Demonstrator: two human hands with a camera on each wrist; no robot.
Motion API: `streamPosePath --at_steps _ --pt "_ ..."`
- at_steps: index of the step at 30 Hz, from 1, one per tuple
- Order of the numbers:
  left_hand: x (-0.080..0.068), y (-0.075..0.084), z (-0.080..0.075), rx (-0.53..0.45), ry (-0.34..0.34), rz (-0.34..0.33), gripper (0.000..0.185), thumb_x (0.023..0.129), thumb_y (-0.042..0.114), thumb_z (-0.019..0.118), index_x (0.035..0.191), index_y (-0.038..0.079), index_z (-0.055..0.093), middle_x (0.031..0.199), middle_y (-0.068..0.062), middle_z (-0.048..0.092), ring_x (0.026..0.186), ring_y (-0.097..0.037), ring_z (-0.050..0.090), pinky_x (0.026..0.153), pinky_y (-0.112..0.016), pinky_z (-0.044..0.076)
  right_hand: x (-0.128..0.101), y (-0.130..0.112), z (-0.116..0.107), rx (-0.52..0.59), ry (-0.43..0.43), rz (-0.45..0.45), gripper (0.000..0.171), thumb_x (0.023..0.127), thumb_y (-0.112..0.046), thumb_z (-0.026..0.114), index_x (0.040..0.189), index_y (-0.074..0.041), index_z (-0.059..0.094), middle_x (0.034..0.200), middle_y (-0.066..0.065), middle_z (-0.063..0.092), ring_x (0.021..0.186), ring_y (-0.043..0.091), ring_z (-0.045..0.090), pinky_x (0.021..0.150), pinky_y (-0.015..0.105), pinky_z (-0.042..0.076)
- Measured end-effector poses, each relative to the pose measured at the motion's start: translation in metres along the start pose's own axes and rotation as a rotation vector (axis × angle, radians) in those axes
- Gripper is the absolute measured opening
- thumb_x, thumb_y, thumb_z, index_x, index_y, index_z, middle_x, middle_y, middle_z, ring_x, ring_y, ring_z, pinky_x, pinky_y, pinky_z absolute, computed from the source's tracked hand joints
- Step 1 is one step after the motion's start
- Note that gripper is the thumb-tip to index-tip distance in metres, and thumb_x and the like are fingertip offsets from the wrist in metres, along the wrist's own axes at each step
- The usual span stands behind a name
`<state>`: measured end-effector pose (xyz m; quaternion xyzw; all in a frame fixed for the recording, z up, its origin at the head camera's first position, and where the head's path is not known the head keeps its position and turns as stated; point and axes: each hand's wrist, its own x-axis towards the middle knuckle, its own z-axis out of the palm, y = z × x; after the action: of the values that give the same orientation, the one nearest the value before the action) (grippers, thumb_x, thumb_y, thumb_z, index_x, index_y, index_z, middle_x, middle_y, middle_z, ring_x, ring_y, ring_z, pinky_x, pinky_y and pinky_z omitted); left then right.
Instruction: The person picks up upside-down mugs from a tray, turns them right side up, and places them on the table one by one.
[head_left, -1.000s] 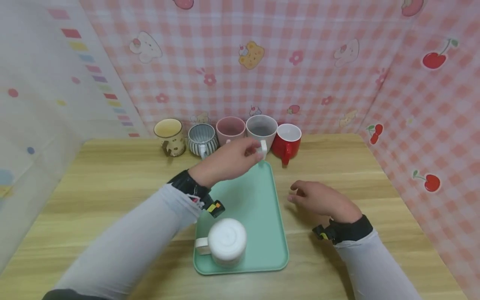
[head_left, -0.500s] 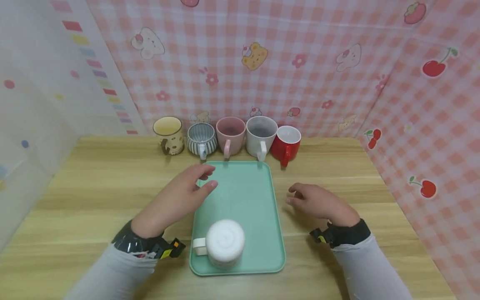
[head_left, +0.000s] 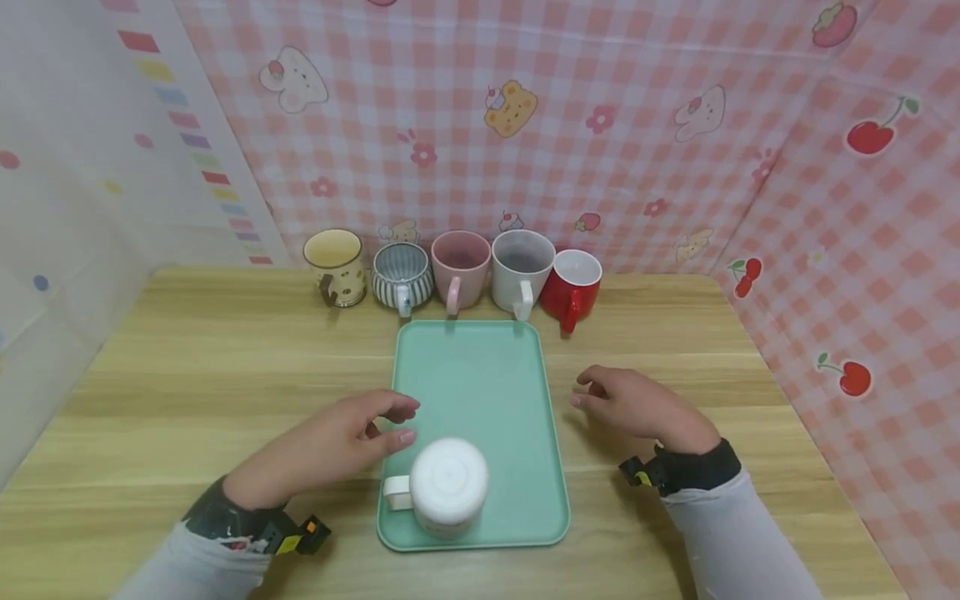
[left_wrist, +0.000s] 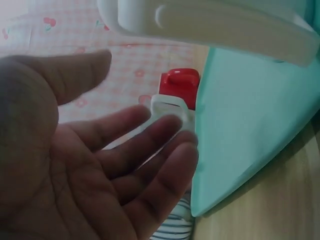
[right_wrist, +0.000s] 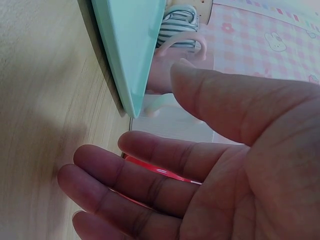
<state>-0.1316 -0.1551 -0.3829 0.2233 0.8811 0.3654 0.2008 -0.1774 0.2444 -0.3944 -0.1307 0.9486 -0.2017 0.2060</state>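
head view: upside-down white ceramic mug (head_left: 450, 486) standing on the near end of the mint-green rectangular plastic tray (head_left: 495, 392), base up, handle sticking out toward the left over the tray's left rim. left hand (head_left: 330, 442) hovering just beside that handle, a little behind and to its left, grip loosely spread, thumb and fingertips pointed at the mug, pinching nothing. right hand (head_left: 637, 404) resting on the pale wooden surface (head_left: 225, 367) off the tray's right edge, fingers relaxed, empty, clearly farther from the mug than the left. handle side facing the left hand, so nearer and better placed for it. behind the tray, against the pink checked backdrop, a row of five upright mugs: yellow (head_left: 333, 265), grey striped (head_left: 402, 277), pink (head_left: 460, 271), pale grey (head_left: 521, 272), red (head_left: 573, 287).

left wrist view: open palm (left_wrist: 90, 185) with fingers apart, white mug's handle (left_wrist: 220, 25) close above the fingers, not touched; tray edge to the right, red mug far behind.

right wrist view: spread fingers (right_wrist: 150, 185) over the surface, apart from the tray rim (right_wrist: 130, 55); nothing held.
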Motion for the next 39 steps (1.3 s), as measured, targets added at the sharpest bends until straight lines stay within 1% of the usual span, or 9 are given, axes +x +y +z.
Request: streamPosePath --at_steps 3,5,8,12,16,22,26,32,39 --pt "-0.003 -0.004 -0.001 -0.037 -0.037 0.04 0.043 0.102 0.042 0.065 0.133 0.012 0.065 0.13 -0.006 0.069 0.111 -0.019 0.066 0.093 -0.035 0.056 0.0 0.0 -0.001 0.0 0.003 0.003 0.046 0.103 -0.038 0.064 0.137 -0.007 0.062 0.12 0.012 0.072 0.106 0.025 0.068 0.095 0.049 0.06" --pt "-0.004 -0.005 -0.002 -0.081 -0.083 0.076 0.04 0.101 0.041 0.068 0.127 0.012 0.067 0.126 -0.005 0.07 0.109 -0.019 0.065 0.091 -0.031 0.055 0.0 -0.001 -0.001 0.0 0.004 -0.001 0.046 0.103 -0.038 0.064 0.137 -0.007 0.062 0.12 0.012 0.072 0.106 0.025 0.068 0.095 0.049 0.06" --pt "-0.007 -0.007 0.0 -0.133 -0.166 0.097 0.033 0.096 0.041 0.074 0.118 0.017 0.068 0.116 0.0 0.07 0.097 -0.016 0.064 0.082 -0.026 0.054 0.0 -0.001 -0.001 0.003 0.011 0.002 0.045 0.103 -0.037 0.064 0.137 -0.007 0.062 0.12 0.011 0.072 0.105 0.024 0.068 0.095 0.049 0.06" --pt "-0.009 -0.008 0.003 -0.134 -0.225 0.097 0.021 0.093 0.042 0.077 0.102 0.025 0.069 0.096 0.008 0.068 0.078 -0.011 0.058 0.069 -0.024 0.05 0.0 -0.002 -0.001 0.013 0.042 -0.018 0.045 0.103 -0.035 0.064 0.137 -0.007 0.062 0.116 0.009 0.072 0.101 0.022 0.066 0.094 0.047 0.06" --pt "-0.01 -0.011 0.008 -0.131 -0.26 0.133 0.017 0.095 0.043 0.074 0.092 0.027 0.071 0.083 0.013 0.063 0.074 -0.005 0.054 0.066 -0.023 0.046 0.001 -0.002 0.0 0.019 0.069 -0.04 0.044 0.103 -0.034 0.065 0.136 -0.006 0.062 0.112 0.007 0.072 0.097 0.021 0.065 0.092 0.045 0.06" --pt "-0.007 -0.018 0.015 -0.202 -0.353 0.203 0.027 0.103 0.04 0.063 0.092 0.018 0.074 0.079 0.01 0.06 0.07 0.0 0.049 0.065 -0.019 0.043 0.001 -0.002 0.0 0.015 0.084 -0.044 0.044 0.102 -0.033 0.066 0.136 -0.005 0.062 0.108 0.006 0.071 0.095 0.021 0.063 0.091 0.044 0.06" --pt "-0.005 -0.023 0.018 -0.233 -0.407 0.223 0.029 0.108 0.036 0.055 0.091 0.017 0.069 0.083 0.008 0.06 0.072 0.0 0.049 0.067 -0.018 0.041 0.001 -0.002 0.001 0.018 0.085 -0.043 0.044 0.102 -0.033 0.066 0.136 -0.005 0.062 0.109 0.006 0.071 0.096 0.021 0.063 0.092 0.045 0.06" --pt "-0.006 -0.022 0.023 -0.288 -0.428 0.178 0.035 0.113 0.033 0.042 0.09 0.012 0.057 0.079 0.008 0.05 0.069 -0.001 0.045 0.064 -0.019 0.039 0.001 -0.004 0.003 0.03 0.103 -0.066 0.046 0.102 -0.032 0.067 0.139 -0.005 0.061 0.119 0.009 0.071 0.107 0.024 0.065 0.098 0.049 0.059" --pt "-0.005 -0.021 0.023 -0.302 -0.426 0.156 0.036 0.113 0.034 0.041 0.091 0.011 0.056 0.08 0.003 0.051 0.07 -0.003 0.045 0.066 -0.02 0.04 0.003 -0.008 0.004 0.044 0.134 -0.12 0.05 0.102 -0.033 0.067 0.143 -0.005 0.058 0.139 0.016 0.065 0.131 0.036 0.06 0.109 0.057 0.05"
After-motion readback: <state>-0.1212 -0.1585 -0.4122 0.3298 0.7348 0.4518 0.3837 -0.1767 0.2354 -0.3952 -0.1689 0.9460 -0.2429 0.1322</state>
